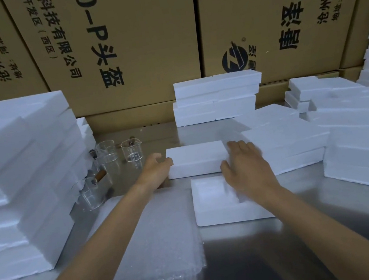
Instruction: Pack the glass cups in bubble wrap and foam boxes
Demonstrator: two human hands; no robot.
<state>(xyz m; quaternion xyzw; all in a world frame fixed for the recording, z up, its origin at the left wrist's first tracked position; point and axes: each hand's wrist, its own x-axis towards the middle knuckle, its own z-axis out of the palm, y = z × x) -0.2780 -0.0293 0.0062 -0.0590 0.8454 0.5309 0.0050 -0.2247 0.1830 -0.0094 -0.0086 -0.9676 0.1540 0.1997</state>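
a: steel bench [308, 229] under everything, cardboard cartons [137, 40] walling the back. where's the box?

b: centre frame. closed foam box [196, 159], long axis left to right. left hand [157, 169] curls onto its left end, right hand [245, 164] lies with fairly straight fingers on its right end; both equally near.

a: and outward?

b: open foam tray [214, 213] just below it, partly under the right wrist. bubble wrap [160, 248] lower centre. glass cups [110, 154] centre left, apart from both hands, nearer the left. foam stacks [19, 175] on both sides.
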